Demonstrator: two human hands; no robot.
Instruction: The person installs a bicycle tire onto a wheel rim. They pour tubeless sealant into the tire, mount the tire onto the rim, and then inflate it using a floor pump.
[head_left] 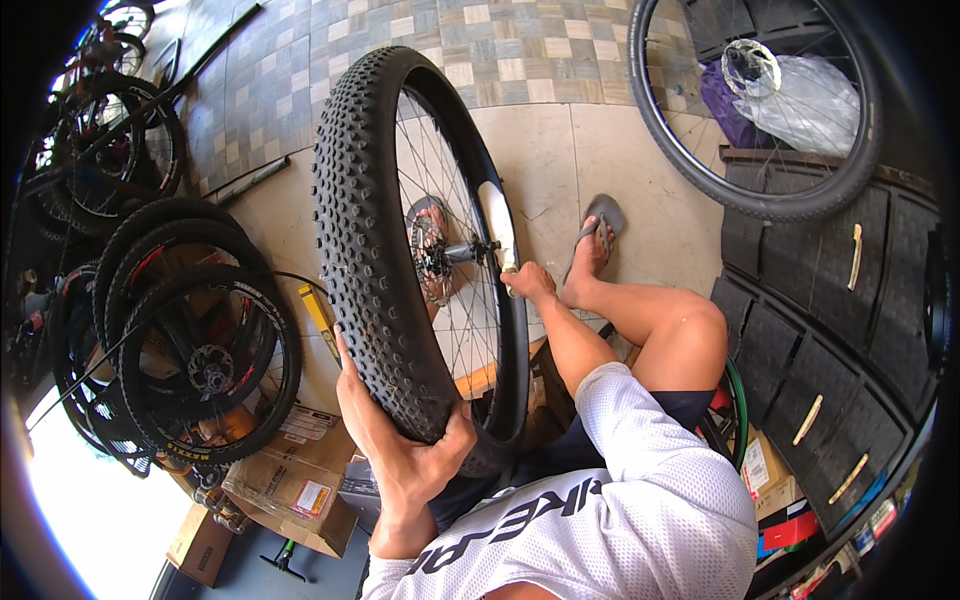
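Observation:
A fat-tyred bicycle wheel (365, 230) stands upright before me, its knobby black tread facing left. My left hand (410, 450) grips the tyre near the bottom, with the thumb on one side and the fingers along the other. Between the spokes the hub (465, 252) shows, with a cassette or disc on its left side. At the hub's right end is a pale, shiny metal arm (497, 215). My right hand (533, 284) is closed around the lower end of this arm; its fingertips are partly hidden.
Several bicycle wheels (210, 370) lean together on the left, beside a cardboard box (290, 490). Another wheel (750, 200) rests at the upper right over plastic bags (805, 100). Black drawers (810, 260) line the right side. A yellow tool (318, 312) is left of the tyre.

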